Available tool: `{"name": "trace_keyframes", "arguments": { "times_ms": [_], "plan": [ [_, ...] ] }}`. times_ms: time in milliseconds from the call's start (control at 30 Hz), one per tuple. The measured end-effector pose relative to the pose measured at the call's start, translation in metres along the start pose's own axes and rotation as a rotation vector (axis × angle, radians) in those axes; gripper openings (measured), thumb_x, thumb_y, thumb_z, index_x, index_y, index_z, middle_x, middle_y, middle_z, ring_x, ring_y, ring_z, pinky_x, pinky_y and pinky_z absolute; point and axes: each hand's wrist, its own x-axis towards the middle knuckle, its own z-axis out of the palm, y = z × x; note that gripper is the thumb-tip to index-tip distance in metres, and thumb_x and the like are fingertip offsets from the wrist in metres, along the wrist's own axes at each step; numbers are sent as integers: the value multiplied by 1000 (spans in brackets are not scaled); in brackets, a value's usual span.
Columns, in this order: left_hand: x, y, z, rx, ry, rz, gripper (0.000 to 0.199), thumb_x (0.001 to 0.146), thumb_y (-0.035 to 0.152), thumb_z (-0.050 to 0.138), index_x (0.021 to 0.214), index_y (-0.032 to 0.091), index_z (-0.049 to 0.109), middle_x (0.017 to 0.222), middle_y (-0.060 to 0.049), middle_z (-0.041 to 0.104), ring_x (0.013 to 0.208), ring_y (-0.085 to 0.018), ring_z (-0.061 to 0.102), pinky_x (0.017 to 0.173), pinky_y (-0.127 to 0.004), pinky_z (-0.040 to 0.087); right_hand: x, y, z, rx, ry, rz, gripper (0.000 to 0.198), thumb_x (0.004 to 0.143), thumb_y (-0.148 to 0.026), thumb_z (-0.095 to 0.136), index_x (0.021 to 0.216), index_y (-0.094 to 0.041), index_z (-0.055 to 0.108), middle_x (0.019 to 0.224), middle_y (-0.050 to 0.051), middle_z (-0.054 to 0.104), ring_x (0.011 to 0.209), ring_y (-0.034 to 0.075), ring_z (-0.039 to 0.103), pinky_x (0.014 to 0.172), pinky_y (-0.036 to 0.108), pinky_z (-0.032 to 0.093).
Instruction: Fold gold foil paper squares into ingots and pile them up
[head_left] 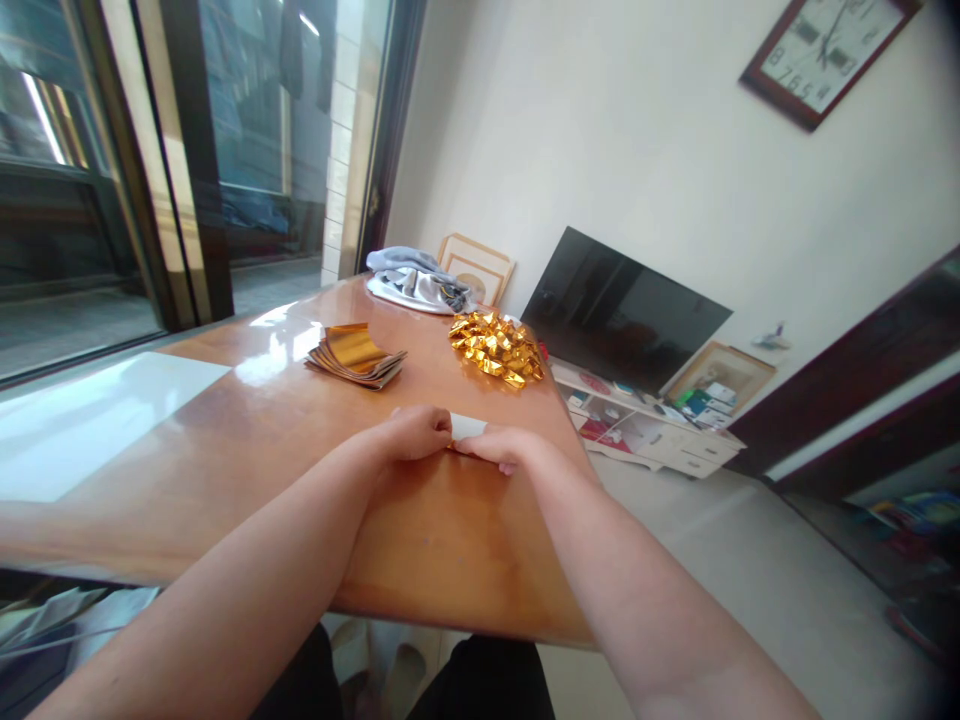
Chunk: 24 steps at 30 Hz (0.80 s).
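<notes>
A small pale sheet of foil paper (pixel 468 426) lies on the table between my hands, with a thin gold edge showing along its near side. My left hand (pixel 418 432) has its fingers curled and pinched on the paper's left end. From the other side, my right hand (pixel 499 444) grips the right end, its fingers partly hidden under the palm. Beyond my left hand rests a fanned stack of gold foil paper (pixel 356 357). Farther back on the right is a heap of shiny folded gold foil pieces (pixel 497 348).
The glossy wooden table (pixel 435 540) ends close by on my right. A silvery-blue cloth bundle (pixel 416 280) sits at its far end. Past the table stand a white low cabinet (pixel 660 440) and a dark television (pixel 626 310). Sliding glass doors (pixel 277 150) are at left.
</notes>
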Motion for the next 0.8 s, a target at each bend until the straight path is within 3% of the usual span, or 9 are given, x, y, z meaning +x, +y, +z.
{"name": "trace_keyframes", "arguments": {
  "times_ms": [133,300,467,667,800],
  "plan": [
    [-1,5,3,35,56,-6,24,80,44,58,91,25,69,91,-3,74,80,-21,64,69,-28,41,6,7,2,33,-70,-79,39,81,-50,63,113,-27,66,101,4,72,67,18,65,49,25,50],
    [0,4,6,66,36,-4,19,76,40,63,86,26,70,86,-2,74,82,-21,65,73,-28,41,10,14,3,20,-44,-70,40,77,-43,68,112,-25,64,90,2,70,56,15,60,47,25,47],
    [2,1,7,76,13,-15,15,75,35,63,85,27,71,88,0,74,81,-20,66,72,-27,41,12,27,-2,0,-47,-47,38,74,-35,72,108,-20,64,67,-2,64,47,12,53,46,22,42],
    [4,-2,7,76,5,-22,15,76,36,63,84,27,71,88,1,74,82,-19,65,70,-26,40,19,51,-13,-8,-84,-49,16,72,-28,74,80,-16,66,54,-4,57,45,11,51,48,21,39],
    [6,-4,8,73,-4,-34,16,76,36,63,85,25,70,87,1,73,80,-19,64,67,-25,39,23,71,-21,21,-107,-45,22,69,-24,75,57,-15,60,47,-1,54,44,13,49,47,23,37]
  ]
}}
